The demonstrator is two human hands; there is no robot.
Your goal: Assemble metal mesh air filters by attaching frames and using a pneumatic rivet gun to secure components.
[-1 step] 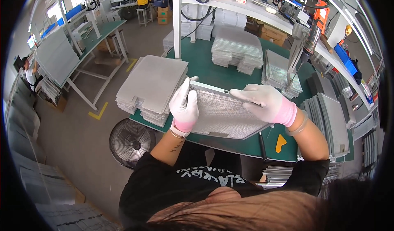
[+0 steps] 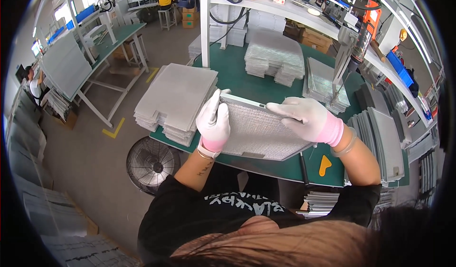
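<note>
A framed metal mesh filter panel (image 2: pixel 259 131) is held tilted above the green bench, its upper edge a pale metal strip with a small dark slot. At the panel's left end my left hand (image 2: pixel 212 117), in a white glove with a pink cuff, closes round the frame. My right hand (image 2: pixel 301 117), gloved alike, pinches the upper edge near its right end; the thumb and fingertips lie against the frame. The panel's lower edge carries a small grey tab. Close beside my left hand lies a stack of grey mesh sheets (image 2: pixel 178 93) with notched edges.
On the green bench (image 2: pixel 228 74) stand more mesh stacks (image 2: pixel 274 56) at the back. A power screwdriver (image 2: pixel 365 34) hangs at the right, above another stack. An orange scraper (image 2: pixel 325 165) and a black-handled tool (image 2: pixel 303 168) lie near the front edge. A floor fan (image 2: pixel 153 166) stands left.
</note>
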